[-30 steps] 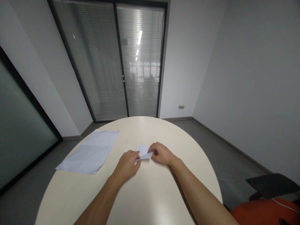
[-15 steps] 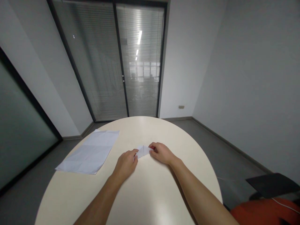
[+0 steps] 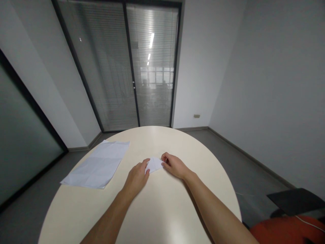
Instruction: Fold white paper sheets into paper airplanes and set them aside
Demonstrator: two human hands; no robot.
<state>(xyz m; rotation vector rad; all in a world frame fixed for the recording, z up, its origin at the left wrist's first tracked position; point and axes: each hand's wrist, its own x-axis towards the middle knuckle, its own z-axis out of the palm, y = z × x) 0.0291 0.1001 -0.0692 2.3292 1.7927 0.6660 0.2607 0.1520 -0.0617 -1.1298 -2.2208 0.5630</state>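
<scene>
A small folded piece of white paper (image 3: 154,164) lies on the round cream table (image 3: 162,210), between both hands. My left hand (image 3: 136,179) rests on the table with its fingers curled, pinching the paper's left corner. My right hand (image 3: 174,165) has its fingers closed on the paper's right edge. The near part of the paper is hidden behind my fingers.
A larger creased white sheet (image 3: 98,165) lies flat on the table's left side. Beyond the table are glass doors with blinds (image 3: 132,67). An orange seat (image 3: 289,230) and a dark object (image 3: 294,200) sit at the lower right.
Both hands have shifted slightly away from me with the folded paper. The paper's flap has been turned and now stands a little higher between my fingers.
</scene>
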